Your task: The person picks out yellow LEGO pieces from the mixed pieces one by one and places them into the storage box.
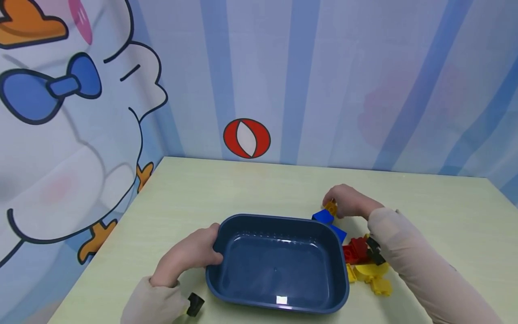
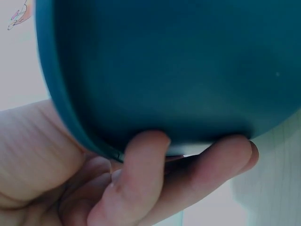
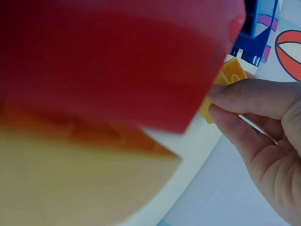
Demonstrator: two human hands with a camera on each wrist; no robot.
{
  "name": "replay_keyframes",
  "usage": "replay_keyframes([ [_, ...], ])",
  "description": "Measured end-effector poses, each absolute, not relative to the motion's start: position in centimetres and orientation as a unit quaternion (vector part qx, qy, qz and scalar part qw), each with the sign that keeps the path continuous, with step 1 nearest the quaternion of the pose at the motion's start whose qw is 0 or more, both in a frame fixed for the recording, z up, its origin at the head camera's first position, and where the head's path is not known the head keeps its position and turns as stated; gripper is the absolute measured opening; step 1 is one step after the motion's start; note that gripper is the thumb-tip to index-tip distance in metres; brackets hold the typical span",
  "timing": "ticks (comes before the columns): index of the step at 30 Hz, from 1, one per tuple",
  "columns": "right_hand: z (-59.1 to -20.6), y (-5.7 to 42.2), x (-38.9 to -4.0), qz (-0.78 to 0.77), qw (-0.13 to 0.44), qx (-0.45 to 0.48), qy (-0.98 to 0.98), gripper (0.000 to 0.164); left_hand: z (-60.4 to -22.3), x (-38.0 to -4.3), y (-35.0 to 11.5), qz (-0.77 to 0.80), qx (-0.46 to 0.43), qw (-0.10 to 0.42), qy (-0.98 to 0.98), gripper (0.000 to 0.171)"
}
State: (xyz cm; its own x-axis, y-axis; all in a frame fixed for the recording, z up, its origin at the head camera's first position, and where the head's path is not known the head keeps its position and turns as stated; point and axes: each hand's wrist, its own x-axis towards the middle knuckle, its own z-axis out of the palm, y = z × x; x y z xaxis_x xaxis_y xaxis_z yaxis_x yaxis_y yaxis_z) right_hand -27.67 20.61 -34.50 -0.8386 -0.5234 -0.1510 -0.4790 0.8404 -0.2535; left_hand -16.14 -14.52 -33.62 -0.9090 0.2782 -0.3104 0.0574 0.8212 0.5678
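"Where's the orange brick point(image 1: 331, 208)?"

"Half past one from the middle of the tub point(image 1: 275, 274). The right hand point(image 1: 351, 201) pinches it between thumb and fingers; I can't tell whether it's off the counter point(image 1: 243, 189)."

"What could spoil that?"

"It's a fingertip hold, so a knock might twist it loose. A blue brick point(image 1: 323, 217) sits close at its seven o'clock and could snag or get dragged along."

"And the tub?"

"The left hand point(image 1: 193, 249) grips its rim at nine o'clock, fingers curled round it. A push from there would likely shove the far side into the red bricks point(image 1: 357, 251) at three o'clock."

"Further out?"

"The right wrist camera point(image 1: 375, 252) is right by those reds. A low arm could sweep them, and the yellow bricks point(image 1: 380, 285) towards four o'clock, out of their cluster."
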Motion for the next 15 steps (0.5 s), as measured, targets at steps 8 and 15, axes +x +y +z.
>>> replay_keyframes([
  [8,-34.02,20.93,-27.78,-0.082,0.127,-0.264,0.953,0.038,-33.62,-16.15,-14.64,0.285,0.096,0.189,0.935,0.071],
  [15,-33.77,21.11,-27.83,-0.081,0.121,-0.277,0.950,0.039,-33.54,-16.06,-14.64,0.282,0.100,0.187,0.936,0.068],
])
